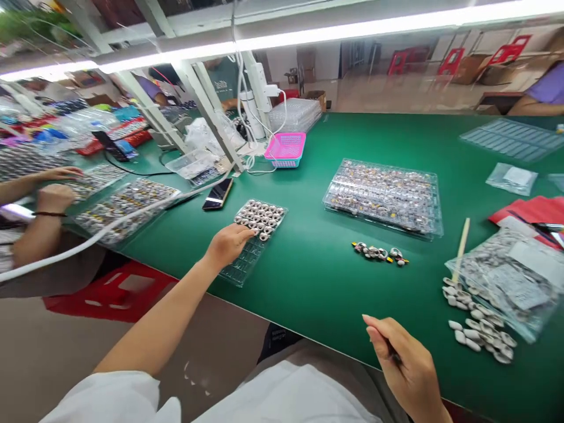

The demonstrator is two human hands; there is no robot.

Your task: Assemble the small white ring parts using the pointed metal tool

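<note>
My left hand point(229, 242) reaches out to a clear compartment tray point(247, 258) near the table's front edge. Its fingers are pinched together at a small ring-shaped part point(263, 237) in the tray. The far half of this tray holds several such parts point(259, 214). My right hand point(403, 358) hovers low over the green table point(317, 276), fingers curled around something thin and dark I cannot make out. A short row of parts point(379, 253) lies on the mat between the hands. A loose pile of parts point(478, 326) spills from a plastic bag point(506, 282) at right.
A full clear tray point(385, 197) sits mid-table. A phone point(217, 194), a pink basket point(285, 149), a wooden stick point(460, 249), red folders point(533, 210) and empty trays point(513, 138) lie around. A co-worker's hands point(55, 188) work over trays point(123, 207) at left; a red stool point(110, 291) stands below.
</note>
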